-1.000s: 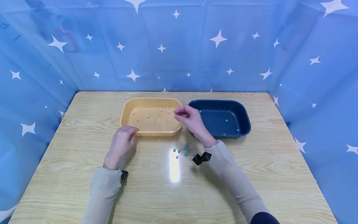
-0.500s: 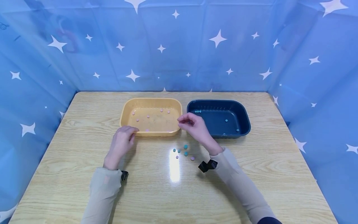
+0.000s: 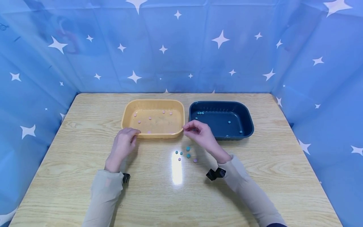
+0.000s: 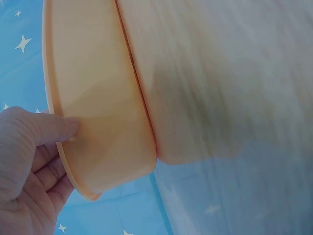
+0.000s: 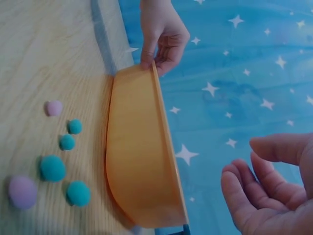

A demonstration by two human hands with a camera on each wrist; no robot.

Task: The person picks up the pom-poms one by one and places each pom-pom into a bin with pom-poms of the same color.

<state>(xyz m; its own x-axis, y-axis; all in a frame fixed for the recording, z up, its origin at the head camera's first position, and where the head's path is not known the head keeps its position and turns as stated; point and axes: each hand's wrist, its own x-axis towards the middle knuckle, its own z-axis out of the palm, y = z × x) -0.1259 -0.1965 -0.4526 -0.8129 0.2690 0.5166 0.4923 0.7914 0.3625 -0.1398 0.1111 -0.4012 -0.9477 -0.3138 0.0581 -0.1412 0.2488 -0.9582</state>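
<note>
My left hand (image 3: 123, 145) pinches the front-left rim of the yellow bin (image 3: 158, 125); in the left wrist view its thumb (image 4: 58, 128) lies on the bin's outer wall. Above the gap between the yellow bin and the dark blue bin (image 3: 216, 124) is my right hand (image 3: 202, 135). Its fingers are loosely bent, with nothing between thumb and fingertips in the right wrist view. On the table in front lie several teal pom-poms (image 5: 53, 168) and two lilac ones, the larger lilac pom-pom (image 5: 22, 192) being nearest the right wrist.
Several pink pom-poms (image 3: 150, 118) are spread over the yellow bin's floor. Several teal pom-poms (image 3: 200, 113) lie in the dark blue bin, some by its left wall. A blue star-patterned curtain (image 3: 181, 47) encloses the wooden table (image 3: 158, 195) at the back and sides.
My right hand has drawn back toward me and to the right, away from the yellow bin, uncovering teal pom-poms in the dark blue bin and a lilac one on the table. My left hand stays put.
</note>
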